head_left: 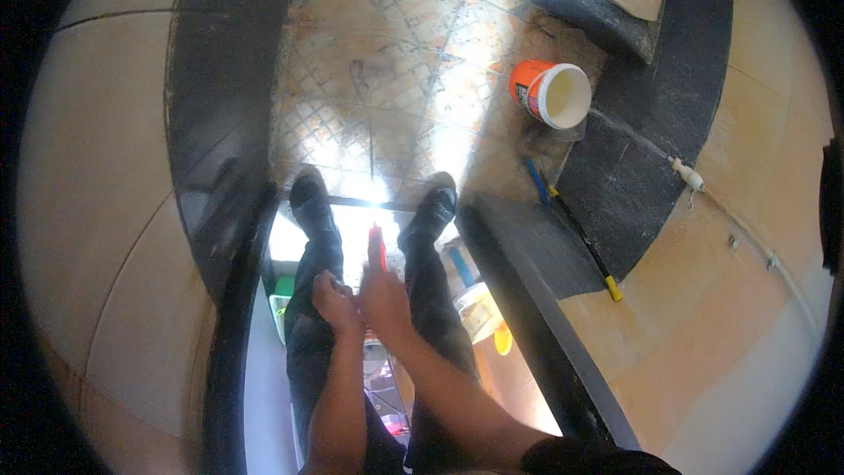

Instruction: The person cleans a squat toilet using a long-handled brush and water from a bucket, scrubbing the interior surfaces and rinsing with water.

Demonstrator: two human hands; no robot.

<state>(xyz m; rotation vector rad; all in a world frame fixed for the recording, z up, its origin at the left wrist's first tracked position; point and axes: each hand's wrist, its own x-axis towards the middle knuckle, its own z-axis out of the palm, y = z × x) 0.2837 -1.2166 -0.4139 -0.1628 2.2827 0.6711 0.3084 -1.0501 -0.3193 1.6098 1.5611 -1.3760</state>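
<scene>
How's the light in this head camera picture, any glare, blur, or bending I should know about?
Head view: harsh glare burns out the patch of floor between the two black shoes; the patterned tile floor is dappled with bright spots. The left hand and the right hand, holding a slim red tool, look soft and slightly blurred. Fisheye bending curves the pale wall tiles, and the corners go black.

The one camera sat on my head and looked straight down, close over my left hand (332, 297) and right hand (380, 292), past my shoes (314, 202) to the patterned floor (387, 62), walls bending round its rim.
</scene>
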